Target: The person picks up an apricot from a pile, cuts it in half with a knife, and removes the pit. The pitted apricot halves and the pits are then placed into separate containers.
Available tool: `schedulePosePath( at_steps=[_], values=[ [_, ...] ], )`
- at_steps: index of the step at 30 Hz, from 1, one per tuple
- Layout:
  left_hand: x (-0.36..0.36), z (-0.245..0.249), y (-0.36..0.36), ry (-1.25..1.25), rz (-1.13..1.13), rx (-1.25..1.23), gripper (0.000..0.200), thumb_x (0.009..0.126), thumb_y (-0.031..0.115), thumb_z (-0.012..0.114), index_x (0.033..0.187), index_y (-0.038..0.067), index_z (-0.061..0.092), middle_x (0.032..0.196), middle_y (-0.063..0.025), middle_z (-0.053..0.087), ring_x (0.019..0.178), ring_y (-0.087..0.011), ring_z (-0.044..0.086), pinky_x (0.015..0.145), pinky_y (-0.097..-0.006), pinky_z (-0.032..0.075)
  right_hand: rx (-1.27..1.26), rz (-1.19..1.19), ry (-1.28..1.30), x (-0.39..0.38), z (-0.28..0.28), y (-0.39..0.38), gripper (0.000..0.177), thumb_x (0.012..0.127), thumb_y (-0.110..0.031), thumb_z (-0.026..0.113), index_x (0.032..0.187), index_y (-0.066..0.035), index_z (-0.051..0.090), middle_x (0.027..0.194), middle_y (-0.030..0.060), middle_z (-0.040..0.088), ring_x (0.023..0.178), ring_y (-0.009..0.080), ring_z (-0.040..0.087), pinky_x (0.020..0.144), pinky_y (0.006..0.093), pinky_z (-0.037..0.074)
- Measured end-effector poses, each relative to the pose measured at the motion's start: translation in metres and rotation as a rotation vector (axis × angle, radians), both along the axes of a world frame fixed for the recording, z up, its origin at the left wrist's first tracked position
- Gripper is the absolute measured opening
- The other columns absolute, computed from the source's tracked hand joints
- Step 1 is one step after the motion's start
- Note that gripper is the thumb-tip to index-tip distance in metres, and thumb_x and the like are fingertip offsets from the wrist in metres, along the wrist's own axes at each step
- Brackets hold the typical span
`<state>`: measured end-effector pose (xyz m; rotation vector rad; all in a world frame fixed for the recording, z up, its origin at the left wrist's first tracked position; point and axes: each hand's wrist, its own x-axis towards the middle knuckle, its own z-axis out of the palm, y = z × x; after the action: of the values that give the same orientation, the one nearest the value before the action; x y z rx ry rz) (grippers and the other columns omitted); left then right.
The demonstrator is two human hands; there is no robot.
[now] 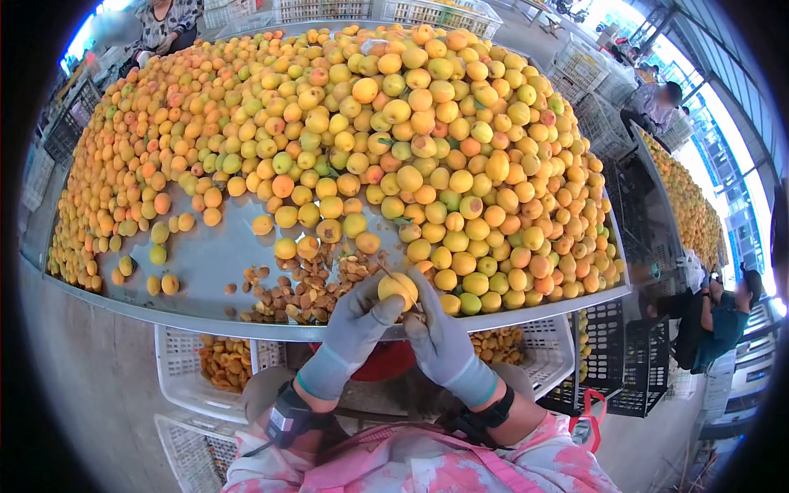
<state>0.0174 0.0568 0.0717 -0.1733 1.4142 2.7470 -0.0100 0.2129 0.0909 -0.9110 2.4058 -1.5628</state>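
Between my gloved hands, above the table's near edge, is a yellow apricot (pixel 399 290). My left hand (pixel 352 327) is closed around it, thumb across its near side. My right hand (pixel 444 341) is pinched against the fruit's right side. Something thin and dark shows at those fingertips, too small to name. Just beyond my left hand lies a heap of brown apricot pits (pixel 316 292) on the metal table (pixel 197 261). A large pile of whole apricots (pixel 329 123) covers most of the tabletop.
Below the table edge stand a white crate (pixel 177 361) holding apricot halves (pixel 226 361) and another white crate (pixel 559 349) on the right. Black crates (pixel 604 341) are stacked at the right. Other people sit farther off, one in a dark green top (pixel 723 329).
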Motion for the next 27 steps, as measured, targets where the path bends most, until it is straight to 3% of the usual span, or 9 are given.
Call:
schedulePosePath(
  at_steps=[1,3,7,13,16,18,22,24,27],
  values=[
    [0.0,0.001,-0.004,0.0,0.004,0.001,0.051,0.084,0.022,0.07,0.125,-0.002,0.052,0.105,-0.0093,0.065,0.093,-0.014,0.061,0.084,-0.0301,0.049,0.044,0.029,0.06,-0.001,0.003,0.006,0.058,0.098,-0.027,0.046,0.142,0.005,0.025,0.122,0.0294,0.053,0.108,0.0386,0.058,0.088,0.038,0.047],
    [0.0,0.004,-0.017,0.22,-0.089,-0.646,0.062,0.084,0.028,0.072,0.132,-0.001,0.046,0.113,-0.0048,0.06,0.101,-0.012,0.057,0.089,-0.0271,0.047,0.083,0.058,0.115,-0.003,0.004,0.011,0.058,0.097,-0.025,0.046,0.142,0.004,0.026,0.119,0.0294,0.055,0.103,0.0389,0.061,0.084,0.0387,0.049],
    [-0.002,-0.001,-0.012,0.243,0.003,-0.712,0.051,0.084,0.023,0.071,0.126,0.0,0.053,0.108,-0.0051,0.064,0.095,-0.0103,0.06,0.083,-0.0278,0.049,0.13,0.059,-0.037,-0.003,-0.003,0.01,0.056,0.096,-0.023,0.047,0.142,0.004,0.027,0.113,0.0298,0.057,0.092,0.0397,0.064,0.077,0.0401,0.051],
    [-0.001,-0.006,0.006,-0.022,0.055,-0.008,0.047,0.084,0.023,0.071,0.121,-0.001,0.055,0.103,-0.0044,0.065,0.089,-0.0102,0.061,0.08,-0.0285,0.05,0.073,-0.002,-0.075,-0.002,0.007,0.005,0.055,0.096,-0.021,0.048,0.142,0.002,0.027,0.116,0.03,0.056,0.097,0.0407,0.062,0.079,0.0396,0.05],
    [0.002,0.002,-0.001,0.037,0.021,-0.084,0.044,0.085,0.023,0.07,0.119,-0.001,0.056,0.102,-0.0036,0.065,0.089,-0.0108,0.061,0.08,-0.0281,0.05,0.087,0.036,-0.097,-0.001,0.016,0.011,0.056,0.096,-0.022,0.048,0.142,0.001,0.027,0.118,0.029,0.055,0.101,0.041,0.06,0.081,0.0395,0.05],
    [0.002,0.009,-0.012,0.175,-0.065,-0.665,0.06,0.084,0.029,0.071,0.13,-0.003,0.048,0.11,-0.005,0.062,0.1,-0.012,0.058,0.086,-0.0271,0.048,0.102,0.059,-0.162,-0.002,0.016,0.013,0.056,0.096,-0.022,0.049,0.143,0.001,0.028,0.119,0.0283,0.055,0.103,0.0405,0.06,0.082,0.0394,0.049],
    [0.0,0.005,-0.011,0.176,-0.04,-0.764,0.058,0.085,0.028,0.071,0.129,-0.003,0.048,0.111,-0.0052,0.061,0.1,-0.0119,0.058,0.087,-0.027,0.049,0.129,0.074,-0.19,-0.005,0.005,0.013,0.055,0.097,-0.022,0.049,0.142,0.001,0.029,0.119,0.0273,0.056,0.103,0.0375,0.061,0.083,0.0392,0.049],
    [0.002,0.004,0.001,0.117,0.122,-0.303,0.042,0.086,0.02,0.069,0.118,-0.002,0.057,0.105,-0.004,0.064,0.092,-0.0132,0.062,0.084,-0.0278,0.049,0.088,0.066,-0.165,-0.004,0.003,0.009,0.054,0.097,-0.022,0.048,0.142,0.0,0.029,0.119,0.0272,0.055,0.103,0.0367,0.062,0.083,0.0391,0.049],
    [0.003,-0.01,0.01,-0.022,0.141,0.009,0.042,0.086,0.021,0.069,0.119,-0.002,0.057,0.105,-0.0042,0.065,0.089,-0.0138,0.062,0.084,-0.0279,0.049,0.028,0.034,-0.195,-0.004,0.005,0.005,0.055,0.098,-0.026,0.047,0.142,0.0,0.029,0.121,0.0266,0.055,0.104,0.0375,0.06,0.084,0.0388,0.049]
  ],
)
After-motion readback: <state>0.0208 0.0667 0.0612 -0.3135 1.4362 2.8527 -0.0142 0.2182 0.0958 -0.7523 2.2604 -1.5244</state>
